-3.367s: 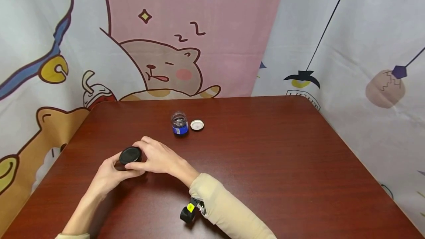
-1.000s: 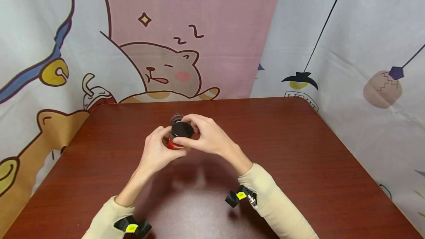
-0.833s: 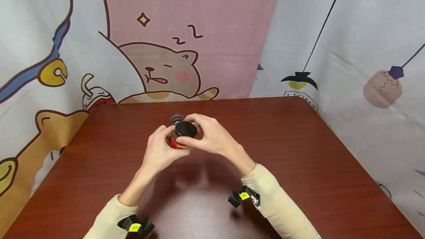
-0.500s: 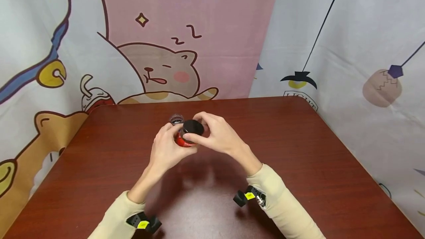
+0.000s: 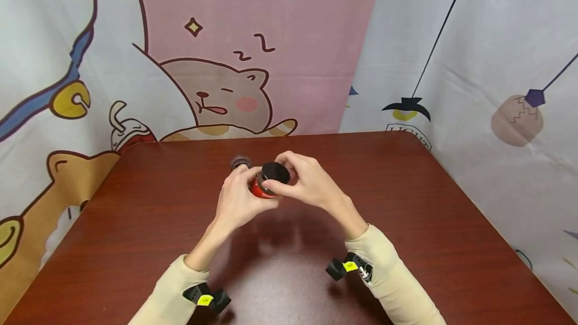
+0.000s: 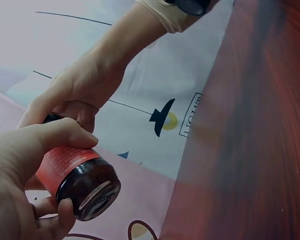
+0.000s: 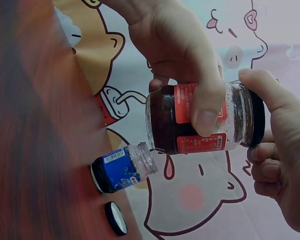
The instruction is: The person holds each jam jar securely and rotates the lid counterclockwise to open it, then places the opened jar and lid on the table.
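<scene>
My left hand (image 5: 239, 199) grips a glass jar with a red label (image 7: 186, 102), its thumb and fingers wrapped round the body. The right hand (image 5: 311, 182) pinches the jar's black lid (image 5: 275, 172) between thumb and curled fingers. The lid sits on the jar's mouth. Dark contents fill much of the jar, and its glass base (image 6: 97, 197) shows in the left wrist view. The jar is held up off the tabletop.
Behind the hands stands an uncapped glass jar with a blue label (image 7: 119, 167). Its loose lid (image 7: 116, 218) lies beside it on the brown table (image 5: 384, 204), hidden by the hands in the head view. A printed curtain (image 5: 307, 39) hangs behind the table.
Both hands have carried the red-labelled jar from the table's left side to the right and farther back, still drifting right in the last second. They now partly cover the blue-labelled jar.
</scene>
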Available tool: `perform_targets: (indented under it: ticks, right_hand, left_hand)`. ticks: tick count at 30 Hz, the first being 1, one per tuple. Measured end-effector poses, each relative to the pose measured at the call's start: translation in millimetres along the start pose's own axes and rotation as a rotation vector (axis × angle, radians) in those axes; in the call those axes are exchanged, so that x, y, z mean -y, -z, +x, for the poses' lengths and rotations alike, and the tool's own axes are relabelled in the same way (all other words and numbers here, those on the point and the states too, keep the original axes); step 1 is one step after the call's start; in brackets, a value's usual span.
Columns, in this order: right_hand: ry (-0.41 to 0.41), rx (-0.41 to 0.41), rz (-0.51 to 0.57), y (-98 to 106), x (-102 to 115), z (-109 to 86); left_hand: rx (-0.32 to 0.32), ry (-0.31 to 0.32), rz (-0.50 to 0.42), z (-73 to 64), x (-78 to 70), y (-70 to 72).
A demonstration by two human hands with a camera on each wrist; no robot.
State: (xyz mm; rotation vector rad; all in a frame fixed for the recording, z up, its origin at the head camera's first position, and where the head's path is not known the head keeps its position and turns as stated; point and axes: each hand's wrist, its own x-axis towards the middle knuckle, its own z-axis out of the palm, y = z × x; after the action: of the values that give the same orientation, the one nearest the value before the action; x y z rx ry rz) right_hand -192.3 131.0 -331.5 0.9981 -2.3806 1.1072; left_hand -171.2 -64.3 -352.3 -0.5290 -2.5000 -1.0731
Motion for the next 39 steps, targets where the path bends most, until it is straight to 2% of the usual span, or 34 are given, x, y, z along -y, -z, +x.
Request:
perform_targets:
  ticks: [7,13,22,31,39]
  right_hand:
    - [0.047,-0.028,0.001,1,-7,-3.5]
    - [0.075,-0.048,0.017,0,-12,-5.7]
    - [0.142,0.014,0.084,6,-13,-4.6]
    - [0.182,0.054,0.139,13,-14,-6.4]
    - [0.2,0.097,0.17,18,-9,-8.8]
  left_hand:
    - [0.048,0.013,-0.067,3.9,-1.0,-1.5]
    - [0.089,-0.008,-0.13,5.8,1.4,-2.5]
    - [0.238,0.059,-0.309,6.2,3.7,1.5]
    - [0.326,0.053,-0.431,7.3,5.1,3.0]
    - [0.459,0.057,-0.581,8.0,5.8,7.4]
